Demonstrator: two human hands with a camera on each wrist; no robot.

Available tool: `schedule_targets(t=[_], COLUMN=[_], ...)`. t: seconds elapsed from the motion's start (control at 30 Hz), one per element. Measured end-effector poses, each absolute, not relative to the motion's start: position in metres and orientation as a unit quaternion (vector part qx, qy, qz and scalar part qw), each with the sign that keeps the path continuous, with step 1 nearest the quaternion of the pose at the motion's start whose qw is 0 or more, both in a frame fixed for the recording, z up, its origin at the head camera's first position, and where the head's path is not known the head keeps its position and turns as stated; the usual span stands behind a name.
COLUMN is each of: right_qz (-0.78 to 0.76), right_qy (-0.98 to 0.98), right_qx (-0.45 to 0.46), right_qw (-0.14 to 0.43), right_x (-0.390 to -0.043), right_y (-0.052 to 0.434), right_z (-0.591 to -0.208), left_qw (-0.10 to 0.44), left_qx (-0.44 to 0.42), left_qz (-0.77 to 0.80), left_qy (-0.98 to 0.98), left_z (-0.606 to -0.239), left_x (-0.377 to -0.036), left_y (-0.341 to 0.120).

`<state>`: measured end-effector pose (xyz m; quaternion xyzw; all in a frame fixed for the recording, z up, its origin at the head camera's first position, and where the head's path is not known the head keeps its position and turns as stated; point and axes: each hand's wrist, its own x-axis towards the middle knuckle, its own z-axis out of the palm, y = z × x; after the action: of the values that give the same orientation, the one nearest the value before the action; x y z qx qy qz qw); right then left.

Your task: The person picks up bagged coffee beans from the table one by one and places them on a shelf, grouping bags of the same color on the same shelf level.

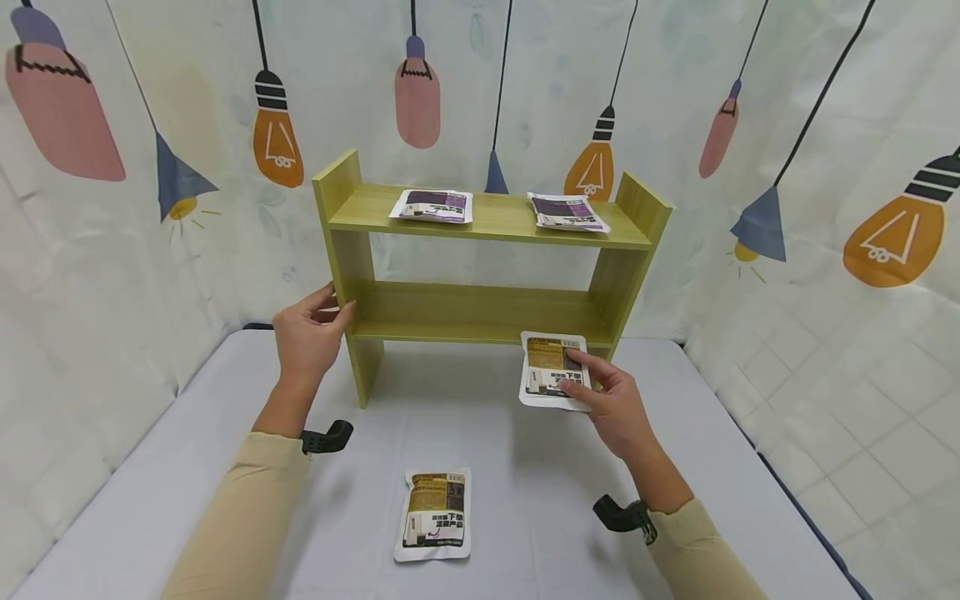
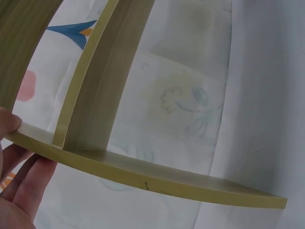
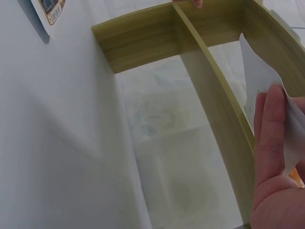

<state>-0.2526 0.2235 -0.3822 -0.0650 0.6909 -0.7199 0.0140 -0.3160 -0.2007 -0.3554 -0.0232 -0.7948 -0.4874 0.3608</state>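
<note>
A two-tier yellow-green wooden shelf (image 1: 480,310) stands at the back of the table. My left hand (image 1: 311,333) grips the edge of its left side panel, thumb inside and fingers outside, as the left wrist view also shows. Between thumb and fingers of my right hand (image 1: 617,408) is a flat white pouch with a brown-and-yellow label (image 1: 542,358), held in front of the lower board's right end. In the right wrist view the pouch's plain back (image 3: 262,76) faces the camera. Two purple-labelled pouches, one left (image 1: 432,207) and one right (image 1: 567,212), lie on the top board.
Another brown-and-yellow-labelled pouch (image 1: 435,514) lies flat near the front of the white-covered table (image 1: 352,533). Behind and beside the table hangs a pale curtain (image 1: 495,92) printed with lamps and bulbs. A dark strap mount sits on each wrist.
</note>
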Motion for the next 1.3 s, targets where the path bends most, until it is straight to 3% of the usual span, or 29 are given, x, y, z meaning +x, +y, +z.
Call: schedule_targets(t=[1.3], right_qz=[-0.735], right_qy=[0.660], right_qx=[-0.139], right_qw=[0.072], right_x=[-0.265], right_y=[0.230], right_z=[-0.372], left_qw=[0.356], left_qx=[-0.022], left_qz=[-0.484], left_qy=[-0.799], left_z=[-0.356], left_x=[-0.316], left_y=[-0.202])
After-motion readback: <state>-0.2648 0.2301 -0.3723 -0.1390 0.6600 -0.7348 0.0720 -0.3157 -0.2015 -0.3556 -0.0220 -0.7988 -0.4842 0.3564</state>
